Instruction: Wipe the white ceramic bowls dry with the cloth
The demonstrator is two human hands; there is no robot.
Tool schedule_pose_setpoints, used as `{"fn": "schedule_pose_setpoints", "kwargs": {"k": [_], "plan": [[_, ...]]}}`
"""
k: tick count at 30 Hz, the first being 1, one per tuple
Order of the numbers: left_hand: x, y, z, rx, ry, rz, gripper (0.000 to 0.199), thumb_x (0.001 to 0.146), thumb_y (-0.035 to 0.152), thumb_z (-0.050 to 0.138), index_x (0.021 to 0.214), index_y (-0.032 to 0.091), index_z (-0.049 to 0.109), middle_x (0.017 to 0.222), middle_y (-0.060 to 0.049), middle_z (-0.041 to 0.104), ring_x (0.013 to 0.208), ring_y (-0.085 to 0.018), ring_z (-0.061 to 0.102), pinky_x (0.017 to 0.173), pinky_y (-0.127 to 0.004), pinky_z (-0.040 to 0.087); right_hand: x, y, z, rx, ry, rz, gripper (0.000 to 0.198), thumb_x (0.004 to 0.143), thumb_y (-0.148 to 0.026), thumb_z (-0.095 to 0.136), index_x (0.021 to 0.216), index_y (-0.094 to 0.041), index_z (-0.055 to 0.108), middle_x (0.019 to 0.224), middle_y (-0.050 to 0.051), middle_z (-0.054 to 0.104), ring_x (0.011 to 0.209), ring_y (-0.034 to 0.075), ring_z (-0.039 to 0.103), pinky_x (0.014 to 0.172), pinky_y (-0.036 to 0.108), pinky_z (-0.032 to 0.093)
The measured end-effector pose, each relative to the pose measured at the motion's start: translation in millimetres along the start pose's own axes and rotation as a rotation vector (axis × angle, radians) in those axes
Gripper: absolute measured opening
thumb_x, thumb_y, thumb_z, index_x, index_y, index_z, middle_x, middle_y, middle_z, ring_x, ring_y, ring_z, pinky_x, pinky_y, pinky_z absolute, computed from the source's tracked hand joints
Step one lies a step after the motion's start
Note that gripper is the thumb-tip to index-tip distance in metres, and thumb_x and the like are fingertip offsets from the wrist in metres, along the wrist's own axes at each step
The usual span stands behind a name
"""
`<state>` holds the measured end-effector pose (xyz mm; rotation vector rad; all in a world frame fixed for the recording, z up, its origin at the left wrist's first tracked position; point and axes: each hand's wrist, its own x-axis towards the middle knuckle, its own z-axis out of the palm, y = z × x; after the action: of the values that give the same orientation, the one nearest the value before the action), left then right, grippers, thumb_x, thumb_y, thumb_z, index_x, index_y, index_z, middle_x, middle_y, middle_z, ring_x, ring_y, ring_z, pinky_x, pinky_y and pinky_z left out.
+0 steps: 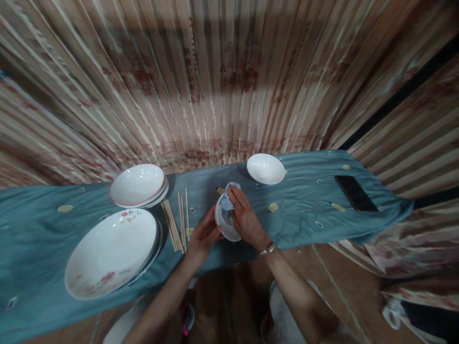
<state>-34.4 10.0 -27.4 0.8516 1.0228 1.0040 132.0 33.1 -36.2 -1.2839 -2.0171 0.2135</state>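
A small white bowl (226,228) is tilted in front of me at the near side of the table. My left hand (205,235) grips its left rim, thumb and fingers closed on it. A light blue cloth (233,185) is bunched under the fingers of my right hand (245,216), which presses it against the bowl's far inner side. A bracelet sits on my right wrist. Just left of my left hand lie several wooden chopsticks (171,224), some bundled and some apart. Another white bowl (266,168) stands beyond my right hand, toward the back edge.
Stacked bowls with a red rim (137,185) stand at the back left. Nearer me is a stack of large flower-patterned plates (114,253). A black phone (355,193) lies at the right on the teal tablecloth (301,220). A patterned curtain (229,95) hangs behind the table.
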Motion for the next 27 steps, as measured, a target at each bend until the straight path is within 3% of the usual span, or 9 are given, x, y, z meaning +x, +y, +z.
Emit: {"fn": "schedule_pose_setpoints", "kwargs": {"k": [9, 15, 27], "plan": [[-0.1, -0.7, 0.2, -0.006, 0.020, -0.001, 0.082, 0.062, 0.042, 0.082, 0.136, 0.023, 0.053, 0.118, -0.011, 0.069, 0.106, -0.031, 0.065, 0.077, -0.040, 0.060, -10.3, 16.8, 5.7, -0.132, 0.000, 0.058, 0.063, 0.090, -0.006, 0.033, 0.152, -0.009, 0.023, 0.153, 0.017, 0.036, 0.146, 0.025, 0.025, 0.117, 0.052, 0.033], [-1.1, 5.0, 0.8, -0.002, -0.003, -0.017, 0.085, 0.062, 0.042, 0.083, 0.138, 0.020, 0.051, 0.117, -0.012, 0.069, 0.106, -0.032, 0.065, 0.080, -0.042, 0.060, -28.9, 23.1, 4.5, -0.257, -0.045, 0.080, 0.057, 0.089, -0.003, 0.034, 0.146, -0.002, 0.034, 0.148, 0.021, 0.043, 0.143, 0.026, 0.031, 0.115, 0.048, 0.037], [-2.1, 8.1, 4.2, 0.002, 0.006, -0.030, 0.089, 0.063, 0.043, 0.081, 0.141, 0.016, 0.046, 0.123, -0.015, 0.066, 0.114, -0.033, 0.061, 0.078, -0.038, 0.060, -44.3, -1.8, -7.9, -0.432, -0.103, 0.176, 0.043, 0.086, 0.001, 0.040, 0.125, -0.007, 0.054, 0.128, 0.022, 0.055, 0.120, 0.030, 0.049, 0.101, 0.047, 0.046]]}}
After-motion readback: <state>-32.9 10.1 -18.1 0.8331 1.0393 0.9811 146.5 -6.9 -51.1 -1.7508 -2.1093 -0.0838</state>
